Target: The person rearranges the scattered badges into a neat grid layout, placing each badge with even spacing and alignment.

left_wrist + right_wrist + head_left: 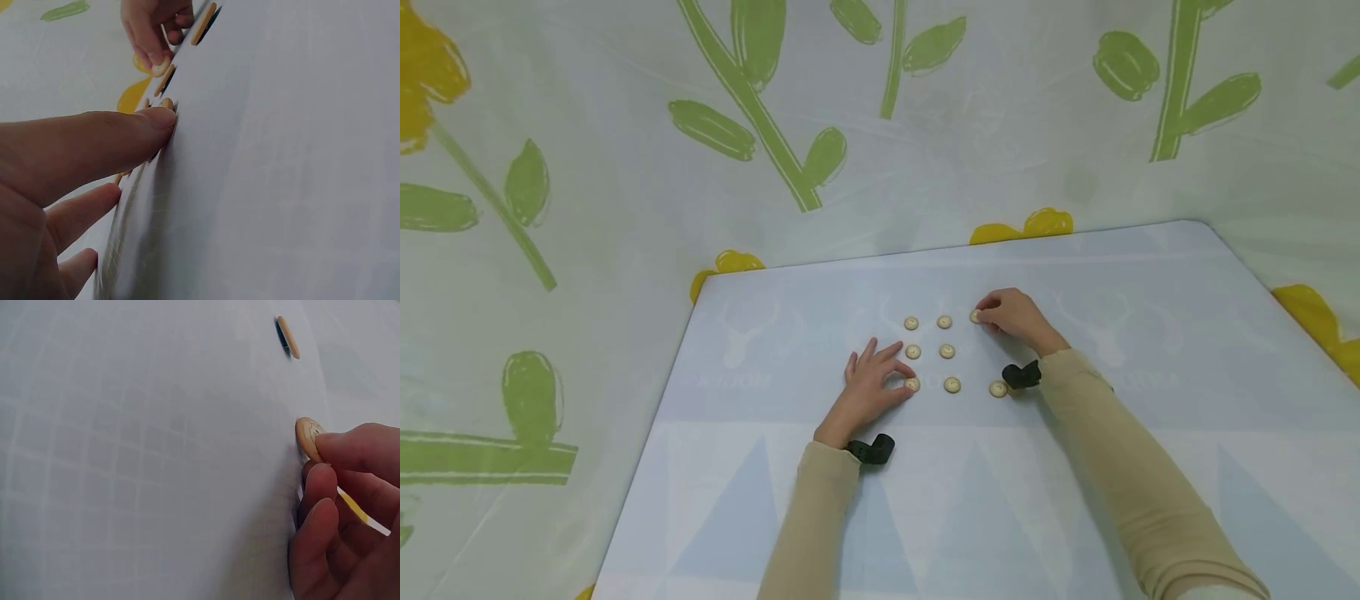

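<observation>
Several small round wooden discs with dark marks on their pale faces lie in rows on the table. My left hand (868, 390) has thumb and index finger about the front-left disc (912, 384), its other fingers spread. In the left wrist view the thumb covers most of that disc (167, 103). At the back-right end of the rows, my right hand (1011, 317) pinches another disc (975, 316). The right wrist view shows the thumb on this disc's face (306, 434), its edge tilted up from the tabletop. Two middle-row discs, including one disc (947, 352), lie between the hands.
The table (1075, 517) has a pale blue and white cover with triangle shapes. Behind it hangs a cloth (1000, 150) printed with green stems and yellow flowers. A front-right disc (997, 388) lies beside the black right wrist camera (1022, 375).
</observation>
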A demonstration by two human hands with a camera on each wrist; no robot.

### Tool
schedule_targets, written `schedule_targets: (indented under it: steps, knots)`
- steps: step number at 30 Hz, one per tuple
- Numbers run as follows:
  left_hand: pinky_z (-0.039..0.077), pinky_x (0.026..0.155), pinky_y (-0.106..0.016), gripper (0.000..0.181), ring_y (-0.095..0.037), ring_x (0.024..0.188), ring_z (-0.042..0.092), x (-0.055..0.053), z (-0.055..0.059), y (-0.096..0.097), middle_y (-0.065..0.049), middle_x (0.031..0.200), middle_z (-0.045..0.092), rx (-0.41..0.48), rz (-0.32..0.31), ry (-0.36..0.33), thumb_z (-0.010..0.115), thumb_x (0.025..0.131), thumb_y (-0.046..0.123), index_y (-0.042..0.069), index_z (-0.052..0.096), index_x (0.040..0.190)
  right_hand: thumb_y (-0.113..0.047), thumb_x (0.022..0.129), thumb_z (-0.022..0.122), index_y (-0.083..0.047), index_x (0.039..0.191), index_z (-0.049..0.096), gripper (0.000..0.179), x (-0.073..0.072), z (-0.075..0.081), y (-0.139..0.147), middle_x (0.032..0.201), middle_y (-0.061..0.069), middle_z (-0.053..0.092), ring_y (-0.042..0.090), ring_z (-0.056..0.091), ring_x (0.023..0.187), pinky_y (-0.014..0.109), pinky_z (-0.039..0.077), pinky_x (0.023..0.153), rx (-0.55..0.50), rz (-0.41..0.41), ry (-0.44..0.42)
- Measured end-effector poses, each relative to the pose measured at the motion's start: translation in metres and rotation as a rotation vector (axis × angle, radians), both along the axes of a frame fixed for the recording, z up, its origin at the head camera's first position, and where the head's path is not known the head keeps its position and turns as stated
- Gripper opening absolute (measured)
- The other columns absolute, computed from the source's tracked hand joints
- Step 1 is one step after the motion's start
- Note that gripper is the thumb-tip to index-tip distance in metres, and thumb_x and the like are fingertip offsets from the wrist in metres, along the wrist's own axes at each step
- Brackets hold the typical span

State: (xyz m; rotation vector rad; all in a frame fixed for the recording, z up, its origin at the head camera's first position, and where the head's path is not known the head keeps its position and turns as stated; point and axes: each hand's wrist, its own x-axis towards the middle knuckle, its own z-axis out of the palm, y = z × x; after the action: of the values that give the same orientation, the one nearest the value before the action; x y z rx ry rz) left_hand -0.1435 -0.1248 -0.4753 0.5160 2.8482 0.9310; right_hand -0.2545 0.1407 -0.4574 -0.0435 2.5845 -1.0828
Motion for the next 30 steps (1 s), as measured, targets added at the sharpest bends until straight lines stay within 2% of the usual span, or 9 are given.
schedule_targets:
  steps: [13, 22, 30]
  knots:
    - [-0.003, 0.102, -0.051, 0.014, -0.026, 0.135, 0.004, -0.0002, 0.0007, 0.0008, 0.004, 0.141, 0.033, 0.0, 0.005, -0.007, 0.067, 0.079, 0.032, 0.029, 0.062, 0.091, -0.025, 0.084, 0.06, -0.008, 0.101, 0.059, 0.024, -0.0017, -0.0016, -0.0015, 0.081, 0.008, 0.056, 0.018, 0.051, 0.067, 0.028, 0.042, 0.06, 0.042, 0.011, 0.026]
    - [-0.003, 0.102, -0.05, 0.014, -0.025, 0.135, 0.003, -0.0007, 0.0004, 0.0003, 0.005, 0.142, 0.032, 0.001, 0.004, -0.014, 0.067, 0.079, 0.032, 0.029, 0.062, 0.091, -0.019, 0.084, 0.06, -0.008, 0.109, 0.056, 0.028, 0.0004, 0.0011, 0.0001, 0.098, 0.011, 0.052, 0.021, 0.049, 0.078, 0.029, 0.042, 0.066, 0.05, 0.077, -0.019]
    - [-0.004, 0.101, -0.051, 0.014, -0.026, 0.135, 0.003, -0.0007, -0.0009, 0.0004, 0.005, 0.142, 0.032, 0.009, -0.002, -0.012, 0.067, 0.079, 0.031, 0.029, 0.062, 0.092, -0.017, 0.084, 0.059, -0.009, 0.109, 0.056, 0.026, 0.0028, 0.002, -0.0008, 0.099, 0.01, 0.051, 0.022, 0.048, 0.083, 0.029, 0.042, 0.067, 0.06, 0.069, -0.014]
